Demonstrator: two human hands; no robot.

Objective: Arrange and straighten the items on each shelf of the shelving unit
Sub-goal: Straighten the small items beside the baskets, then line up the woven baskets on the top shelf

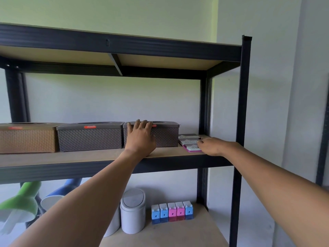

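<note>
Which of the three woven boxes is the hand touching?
The rightmost grey box, next to the small packs. The left hand rests on its front; the middle grey box and tan box are untouched.

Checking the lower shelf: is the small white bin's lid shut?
Shut: the small white bin stands upright, swing lid flush with its top.

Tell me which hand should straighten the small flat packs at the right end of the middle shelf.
Right. The right hand already touches the fanned stack of flat packs, while the left hand rests on the rightmost grey tissue box and would probably have to cross over.
</note>
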